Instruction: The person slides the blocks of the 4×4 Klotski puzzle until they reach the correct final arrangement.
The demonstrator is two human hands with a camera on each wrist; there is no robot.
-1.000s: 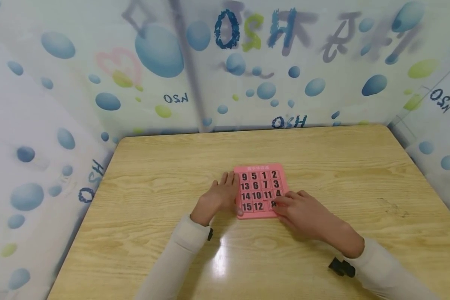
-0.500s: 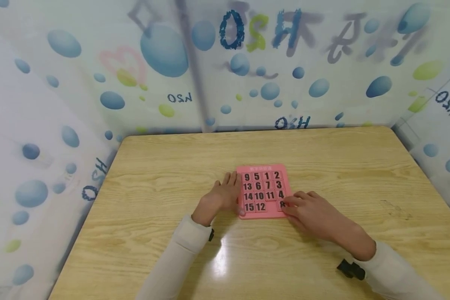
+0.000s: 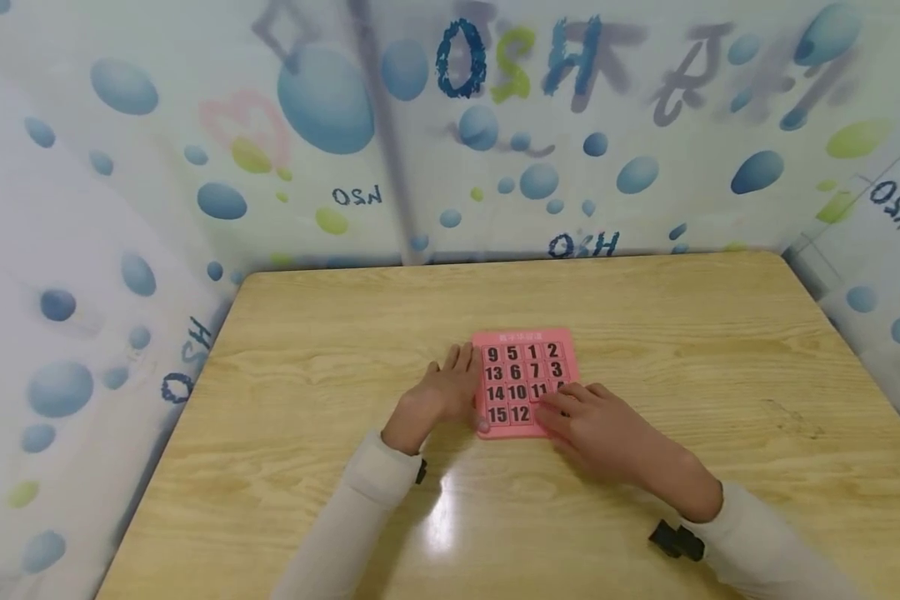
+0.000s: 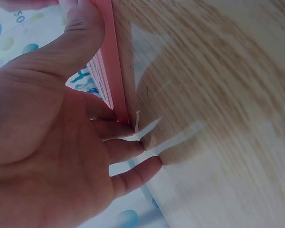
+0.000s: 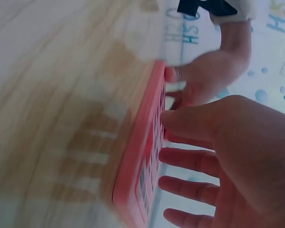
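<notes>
A pink number slide puzzle [image 3: 512,432] lies flat on the wooden table, with black numerals on its tiles. My left hand [image 3: 444,392] rests along its left side, fingers extended and thumb at the near left corner. The left wrist view has that thumb on the pink edge [image 4: 115,71] and fingertips down at the tabletop. My right hand [image 3: 607,433] reaches over the near right corner, covering the lower right tiles, 8 among them. In the right wrist view, its thumb [image 5: 187,121] meets the puzzle's face beside a gap between tiles, the other fingers loosely extended.
The light wooden table [image 3: 330,333] meets a pale wall [image 3: 435,167] printed with blue and green drops along its back edge. More printed wall stands at left and right. A dark wrist device [image 3: 677,540] sits by the right sleeve.
My right hand first moves a little right with the 8 tile, then back left over the lower right of the puzzle, now hiding the 8. The left hand stays at the puzzle's left side.
</notes>
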